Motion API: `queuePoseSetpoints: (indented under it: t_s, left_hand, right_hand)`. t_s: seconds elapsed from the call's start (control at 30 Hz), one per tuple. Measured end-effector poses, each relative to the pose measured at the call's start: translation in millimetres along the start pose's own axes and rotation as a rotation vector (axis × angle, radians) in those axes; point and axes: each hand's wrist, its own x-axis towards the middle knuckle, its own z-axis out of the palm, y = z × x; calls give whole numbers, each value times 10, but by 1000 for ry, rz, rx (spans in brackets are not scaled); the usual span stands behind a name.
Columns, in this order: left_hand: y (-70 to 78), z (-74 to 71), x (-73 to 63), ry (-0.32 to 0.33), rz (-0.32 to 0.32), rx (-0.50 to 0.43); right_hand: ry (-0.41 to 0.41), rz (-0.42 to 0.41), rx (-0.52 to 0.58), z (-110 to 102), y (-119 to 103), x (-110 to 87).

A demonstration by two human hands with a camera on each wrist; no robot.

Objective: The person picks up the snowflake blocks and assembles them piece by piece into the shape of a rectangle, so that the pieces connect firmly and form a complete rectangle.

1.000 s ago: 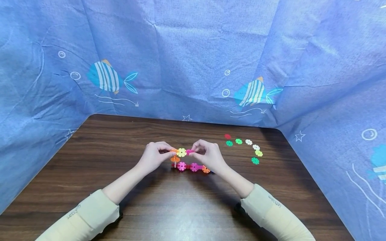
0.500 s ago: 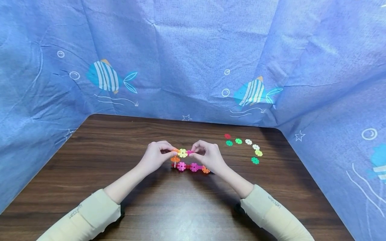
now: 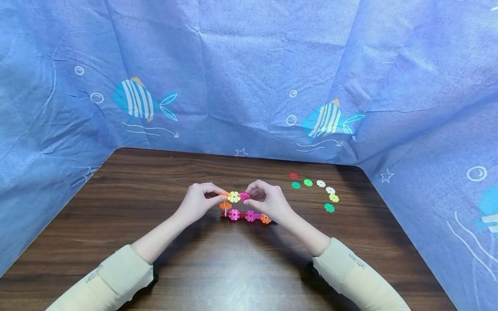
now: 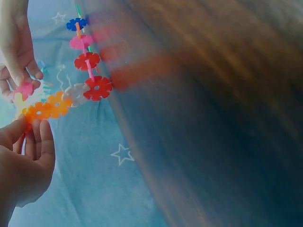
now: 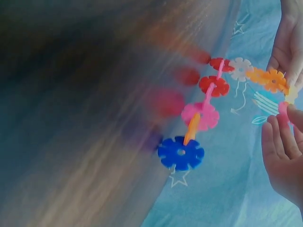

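Note:
Flower-shaped plastic discs are linked into a bent chain on the table. In the head view my left hand (image 3: pixel 198 202) pinches an orange disc at the raised upper end. A pale yellow disc (image 3: pixel 234 197) sits between my hands, joined to a pink disc (image 3: pixel 244 197) that my right hand (image 3: pixel 271 201) pinches. Below the left fingers, an orange disc (image 3: pixel 225 206) and a white disc (image 5: pixel 241 69) lead down to the lower row. That row holds red discs (image 5: pixel 214 86), pink discs (image 3: pixel 234 215), an orange disc (image 3: pixel 266 219) and a blue disc (image 5: pixel 181 153). My right hand partly hides its right end in the head view.
Loose discs lie in a curve on the right of the brown wooden table (image 3: pixel 155 181): a red one (image 3: pixel 293 176), several green ones (image 3: pixel 308 182), white ones (image 3: pixel 320 183) and a yellow one (image 3: pixel 334 198). A blue fish-print cloth (image 3: pixel 249 86) surrounds the table's far sides.
Both hands stay almost in place, still pinching the upper discs. The pink disc shows slightly more between the right fingertips now. The lower row and loose discs have not moved.

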Motion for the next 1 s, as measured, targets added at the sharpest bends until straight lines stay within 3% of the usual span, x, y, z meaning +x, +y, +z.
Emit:
queuePoseSetpoints:
  t_s: [0.37,0.73,1.0]
  left_hand:
    - [-13,-31,-18,-20,-35,-18]
    - [5,-57,-26,-30,-42,-19]
    - [9,-45,-37,-29,-44,-16]
  right_hand:
    - [-57,-31,-83,-330,84,-69]
    - [-51,-70,-315,-979,253,-195]
    - [-99,-76,-392,-1453,518,-383]
